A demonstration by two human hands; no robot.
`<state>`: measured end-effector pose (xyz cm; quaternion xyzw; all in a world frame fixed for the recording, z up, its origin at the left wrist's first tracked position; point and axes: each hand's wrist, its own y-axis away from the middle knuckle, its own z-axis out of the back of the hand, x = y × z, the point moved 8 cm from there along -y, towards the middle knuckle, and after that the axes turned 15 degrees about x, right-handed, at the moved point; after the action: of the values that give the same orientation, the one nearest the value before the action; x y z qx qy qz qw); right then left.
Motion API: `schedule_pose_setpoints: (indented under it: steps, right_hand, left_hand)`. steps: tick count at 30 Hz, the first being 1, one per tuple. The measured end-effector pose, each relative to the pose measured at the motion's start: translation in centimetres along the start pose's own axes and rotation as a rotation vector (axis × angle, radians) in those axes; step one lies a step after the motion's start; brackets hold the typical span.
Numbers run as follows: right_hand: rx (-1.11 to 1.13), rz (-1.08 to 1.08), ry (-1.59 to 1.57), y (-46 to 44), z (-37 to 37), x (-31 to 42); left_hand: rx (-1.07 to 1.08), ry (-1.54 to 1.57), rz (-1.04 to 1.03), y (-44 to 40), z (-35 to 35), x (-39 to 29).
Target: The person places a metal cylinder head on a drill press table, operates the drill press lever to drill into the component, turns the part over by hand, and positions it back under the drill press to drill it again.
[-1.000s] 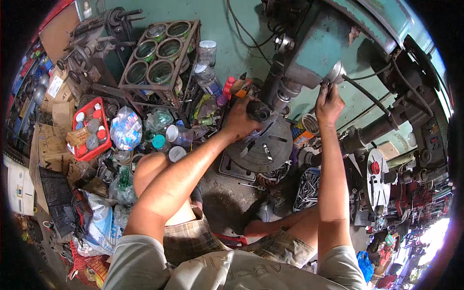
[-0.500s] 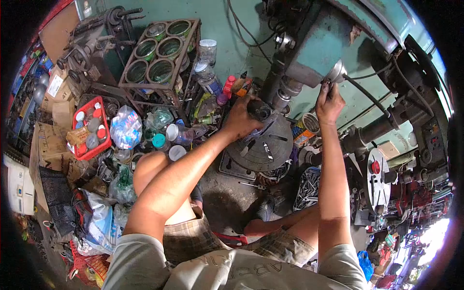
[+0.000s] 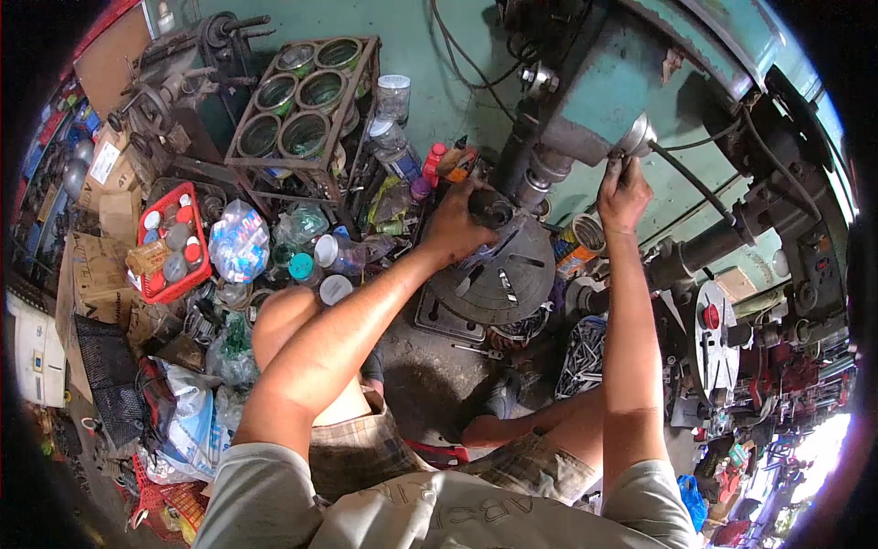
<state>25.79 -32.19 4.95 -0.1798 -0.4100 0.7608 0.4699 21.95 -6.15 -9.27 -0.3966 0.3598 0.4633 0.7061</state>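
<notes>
My left hand [image 3: 457, 224] is wrapped round a dark, hollow cylindrical metal part [image 3: 491, 210] above the round slotted table [image 3: 526, 274] of a drill press. The drill press spindle [image 3: 540, 178] points down just to the right of that part. How the part rests on the table is hidden by my hand. Raised on the right, my right hand [image 3: 625, 197] is closed on the short feed lever below the round hub [image 3: 636, 137] of the green drill press head [image 3: 599, 110]. Most of the lever is covered by my fingers.
A rusty rack [image 3: 352, 119] with several round green containers stands at the back left. Plastic jars, bags and a red basket [image 3: 174, 242] crowd the left floor. A bin of metal rods [image 3: 583, 357] sits near my right leg. Another machine column [image 3: 704, 256] stands at right.
</notes>
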Motion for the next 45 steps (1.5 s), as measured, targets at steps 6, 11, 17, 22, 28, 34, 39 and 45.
schedule_pose_setpoints:
  steps: [6, 11, 17, 22, 28, 34, 39, 45]
  right_hand:
    - [-0.017, 0.025, 0.013, -0.1, -0.3, -0.4]
    - [-0.032, 0.036, 0.02, -0.2, -0.9, -1.3]
    - [-0.04, 0.052, 0.017, -0.2, -1.0, -1.3]
    - [-0.062, 0.054, -0.015, -0.1, -1.0, -1.5]
    - [-0.067, 0.039, -0.043, -0.2, -1.1, -1.6]
    - [-0.014, 0.018, 0.004, -0.3, -1.2, -1.6]
    - [-0.006, 0.008, -0.005, -0.3, -1.5, -2.1]
    - [-0.013, 0.008, 0.01, -0.4, -2.1, -2.7]
  left_hand:
    - [-0.001, -0.05, 0.009, -0.1, 0.0, 0.2]
    - [-0.044, -0.048, -0.049, 0.1, 0.1, -0.2]
    - [0.0, -0.004, -0.069, -0.2, -0.1, 0.1]
    - [-0.015, -0.032, -0.082, -0.1, -0.1, -0.1]
    - [-0.014, 0.011, -0.11, -0.2, -0.1, -0.2]
    - [0.0, 0.042, -0.077, -0.2, -0.1, 0.0]
    - [-0.039, -0.008, -0.088, -0.1, -0.1, 0.0]
    - [-0.034, 0.016, -0.096, -0.2, 0.0, 0.1]
